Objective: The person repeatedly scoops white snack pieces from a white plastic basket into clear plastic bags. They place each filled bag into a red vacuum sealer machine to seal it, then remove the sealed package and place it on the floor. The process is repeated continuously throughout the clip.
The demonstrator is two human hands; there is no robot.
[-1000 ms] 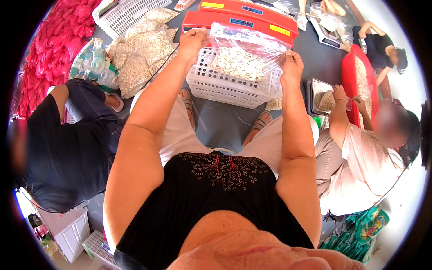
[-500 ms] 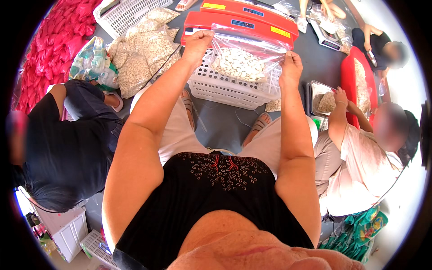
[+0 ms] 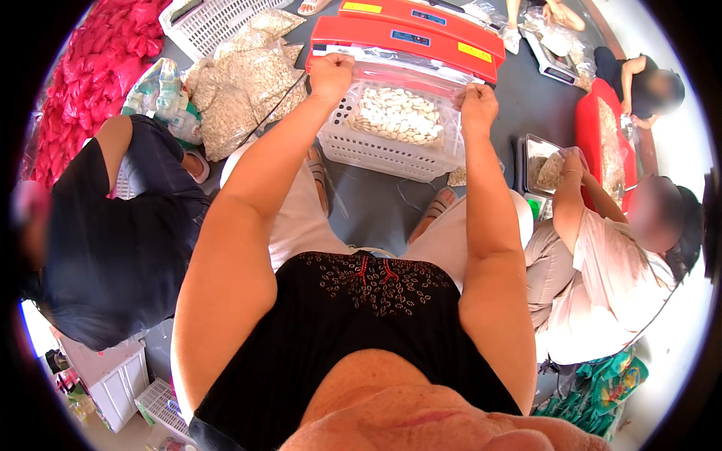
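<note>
A clear plastic bag of flat white seeds (image 3: pixel 398 115) rests on a perforated white plastic basket (image 3: pixel 376 155). My left hand (image 3: pixel 331 73) is closed on the bag's upper left corner. The upper right corner is pinched by my right hand (image 3: pixel 477 107). Between them the bag's mouth is stretched flat along the front edge of a red bag sealer (image 3: pixel 361 33). Glare on the clear film hides where exactly its edge lies on the sealer. A second red sealer (image 3: pixel 481 34) stands behind the first.
Filled seed bags (image 3: pixel 248 83) are heaped left of the basket, near red packets (image 3: pixel 98 83) and a white crate (image 3: pixel 218 26). At right a person handles a bag on a scale (image 3: pixel 532 150), beside a red tub (image 3: pixel 590 120). Another person sits close at left.
Both hands have moved the bag's mouth up to the sealer's front edge. The bag now lies flatter on the basket, its film drawn taut.
</note>
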